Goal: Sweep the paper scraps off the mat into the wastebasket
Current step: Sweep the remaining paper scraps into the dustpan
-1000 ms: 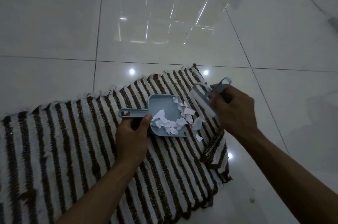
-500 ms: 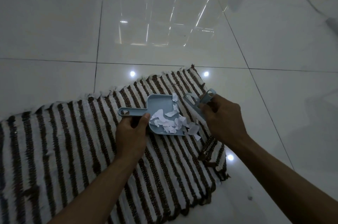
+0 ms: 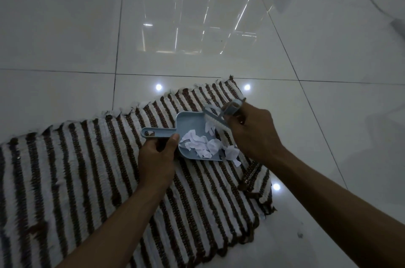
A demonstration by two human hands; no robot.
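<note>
White torn paper scraps point(image 3: 202, 144) sit heaped in the pale blue dustpan point(image 3: 192, 134) at frame centre, a couple spilling off its lower-right lip onto the brown-and-white striped mat point(image 3: 87, 169). Left hand point(image 3: 156, 158) has its fingers wrapped tight round the pan's handle, right hand point(image 3: 252, 134) fingers clenched on the small brush point(image 3: 221, 115), bristles at the pan's open edge. Glossy tiled floor point(image 3: 65, 27) all around; the pan's long axis runs left to right, handle left, mouth right.
</note>
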